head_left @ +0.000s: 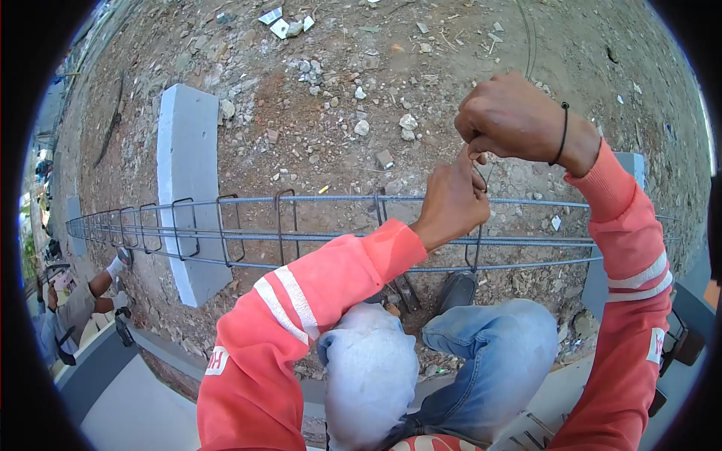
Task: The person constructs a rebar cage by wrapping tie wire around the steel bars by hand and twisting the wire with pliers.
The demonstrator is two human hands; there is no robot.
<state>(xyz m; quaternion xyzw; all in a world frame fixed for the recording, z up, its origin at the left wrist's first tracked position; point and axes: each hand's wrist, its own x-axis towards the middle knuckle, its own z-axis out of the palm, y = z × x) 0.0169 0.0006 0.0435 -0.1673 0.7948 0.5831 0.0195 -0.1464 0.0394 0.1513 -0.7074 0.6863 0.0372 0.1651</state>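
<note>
A long rebar cage [331,237] of straight bars and bent stirrups [281,225] runs across the view in front of my knees. My left hand [455,199] is closed over the cage's far top bar, close to a stirrup [474,252]. Just above it, my right hand [515,120] is curled into a pinch, and the fingertips of both hands meet. A thin dark wire [487,177] curves out between them; the fingers hide most of it. Both hands are raised off the ground.
A grey block [188,188] supports the cage at left, and another [594,282] stands at right. Stones [362,128] and rubble cover the ground. A second person [75,308] sits at far left. My shoe [457,292] is beneath the cage.
</note>
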